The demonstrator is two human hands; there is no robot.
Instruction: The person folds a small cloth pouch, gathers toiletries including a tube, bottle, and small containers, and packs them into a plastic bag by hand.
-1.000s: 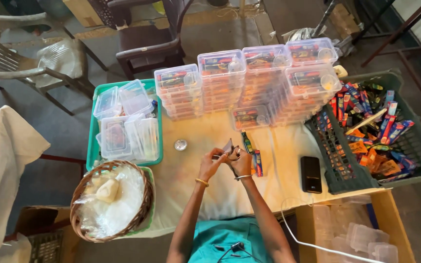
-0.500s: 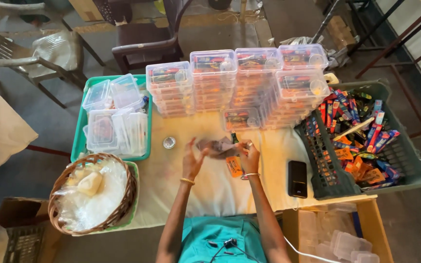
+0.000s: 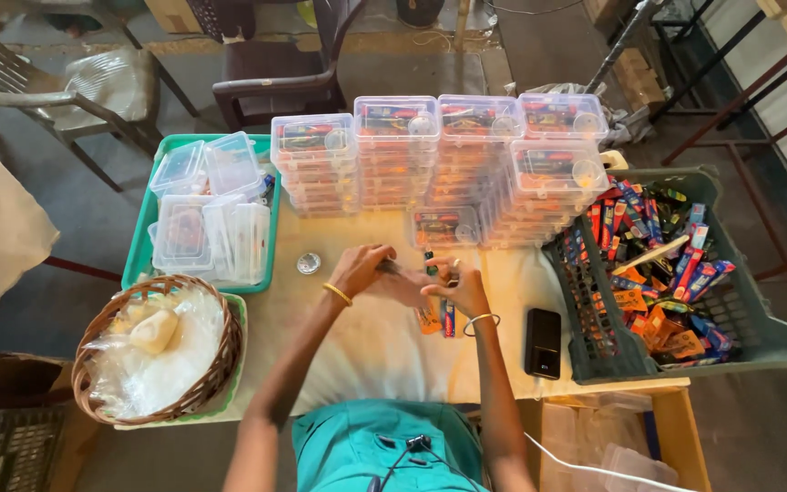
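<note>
Both hands, left hand and right hand, pinching one small dark item; risking nudging the leaning stacks of clear plastic boxes just beyond.

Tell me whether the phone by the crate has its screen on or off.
Off: the phone lies flat beside the grey crate, its face uniformly dark.

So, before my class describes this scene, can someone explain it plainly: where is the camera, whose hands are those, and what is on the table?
The camera sits on the person's head and looks down, so both arms are the wearer's own. The left hand and right hand meet over the table around a small item, too small to identify. Behind them stand stacks of filled clear boxes. A green tray holds empty clear boxes, a wicker basket holds plastic bags, a grey crate holds colourful packets, and a black phone lies nearby.
</note>
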